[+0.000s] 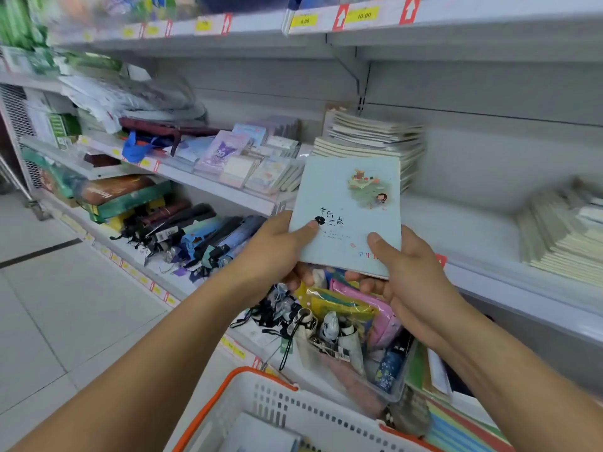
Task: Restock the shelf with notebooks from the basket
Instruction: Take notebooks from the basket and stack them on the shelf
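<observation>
Both my hands hold a pale blue notebook (350,207) with a small cartoon picture, in front of the middle shelf (483,236). My left hand (277,252) grips its lower left edge, thumb on the cover. My right hand (408,272) grips its lower right corner, thumb on top and fingers underneath. Behind the notebook, a stack of notebooks (375,138) lies on the shelf. A second stack of notebooks (564,236) sits at the right. The white basket (293,415) with an orange rim is at the bottom, below my arms; something pale lies inside it.
Small cartoon notepads (235,158) stand to the left of the stack. The lower shelf holds folded umbrellas (195,236) and a clear bin of pouches (352,327). Price tags line the upper shelf edge (326,19). Tiled floor (49,305) lies at the left.
</observation>
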A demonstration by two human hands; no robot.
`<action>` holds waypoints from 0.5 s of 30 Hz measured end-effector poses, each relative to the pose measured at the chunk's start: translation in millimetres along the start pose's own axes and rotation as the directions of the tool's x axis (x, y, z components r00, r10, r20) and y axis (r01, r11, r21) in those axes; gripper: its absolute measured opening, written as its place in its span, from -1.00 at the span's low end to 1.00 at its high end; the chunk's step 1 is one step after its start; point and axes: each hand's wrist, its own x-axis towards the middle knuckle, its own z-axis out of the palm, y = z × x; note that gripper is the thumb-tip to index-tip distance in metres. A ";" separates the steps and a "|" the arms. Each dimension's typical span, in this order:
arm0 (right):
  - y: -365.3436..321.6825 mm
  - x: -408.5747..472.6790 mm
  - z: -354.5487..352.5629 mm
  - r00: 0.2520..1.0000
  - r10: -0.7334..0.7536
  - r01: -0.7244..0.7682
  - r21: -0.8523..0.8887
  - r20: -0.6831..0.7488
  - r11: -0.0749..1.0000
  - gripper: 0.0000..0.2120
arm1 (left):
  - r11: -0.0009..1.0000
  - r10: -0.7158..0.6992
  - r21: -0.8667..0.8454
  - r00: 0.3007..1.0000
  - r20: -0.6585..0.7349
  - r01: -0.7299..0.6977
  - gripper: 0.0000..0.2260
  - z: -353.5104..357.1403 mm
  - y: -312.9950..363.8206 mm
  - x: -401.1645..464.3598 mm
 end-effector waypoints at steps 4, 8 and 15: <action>-11.7 5.5 -10.2 0.999 0.023 -0.017 -0.129 0.046 0.992 -0.81 | 0.990 0.142 0.032 0.986 -0.089 -0.139 -0.79 6.7 0.1 6.9; -35.0 19.3 -7.7 0.998 -0.067 0.066 0.094 0.009 0.993 -0.80 | 0.982 0.112 -0.142 0.991 -0.080 -0.122 -0.65 4.6 32.0 14.7; -122.8 168.7 2.8 0.970 -0.021 0.063 0.169 -0.241 0.984 -0.86 | 0.924 0.073 -0.364 0.990 -0.124 -0.114 -0.63 -22.3 61.2 24.9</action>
